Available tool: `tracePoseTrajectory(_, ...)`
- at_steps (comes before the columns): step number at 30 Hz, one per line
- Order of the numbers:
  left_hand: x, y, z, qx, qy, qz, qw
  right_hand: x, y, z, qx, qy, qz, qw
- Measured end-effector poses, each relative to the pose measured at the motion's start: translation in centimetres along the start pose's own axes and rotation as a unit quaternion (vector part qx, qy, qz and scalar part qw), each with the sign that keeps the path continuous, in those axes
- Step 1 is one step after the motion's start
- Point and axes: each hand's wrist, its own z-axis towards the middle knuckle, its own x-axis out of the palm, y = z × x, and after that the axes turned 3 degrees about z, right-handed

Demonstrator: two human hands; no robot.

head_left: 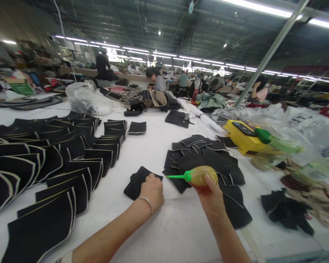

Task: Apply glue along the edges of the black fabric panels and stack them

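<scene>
My right hand (210,191) is wrapped round a soft bottle (201,175) of yellowish fluid, its green nozzle pointing left. On the white table (153,153), my left hand (152,189) rests on a small black piece (135,184), its fingers bent and pressed together at the piece's right part. The nozzle tip is just right of that piece, above the table. Beneath and behind the bottle lies a loose heap of black pieces (216,162). Rows of overlapping black pieces with pale edges (84,171) cover the left side.
A yellow box (245,140) with a dark phone-like object on it stands at the right, near a green-capped bottle (285,143). Black scraps (285,210) lie front right. Farther back are a black pouch (178,118), plastic bags (86,98) and people at other tables.
</scene>
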Motion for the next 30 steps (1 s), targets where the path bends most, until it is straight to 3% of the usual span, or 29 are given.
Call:
tracePoseTrajectory(7,-0.1,4.5,0.2,0.085,0.003,-0.023,0.996,-0.6,-0.1,-0.7,-0.037,0.0,-0.088,0.995)
tracePoseTrajectory(10,0.2,5.5,0.2,0.105,0.001,-0.064,0.992,-0.2,-0.3,-0.9,-0.067,0.009,-0.155,0.986)
tracePoseTrajectory(14,0.8,5.1,0.3,0.088,0.0,-0.064,0.994,0.4,-0.3,-0.9,-0.105,0.049,-0.256,0.96)
tracePoseTrajectory(21,0.7,4.4,0.8,0.081,0.009,-0.049,0.995,0.8,-0.6,-0.5,-0.194,0.097,-0.422,0.88)
tracePoseTrajectory(30,0.5,4.5,0.6,0.081,0.005,-0.065,0.995,1.8,-1.0,0.0,-0.244,0.138,-0.511,0.812)
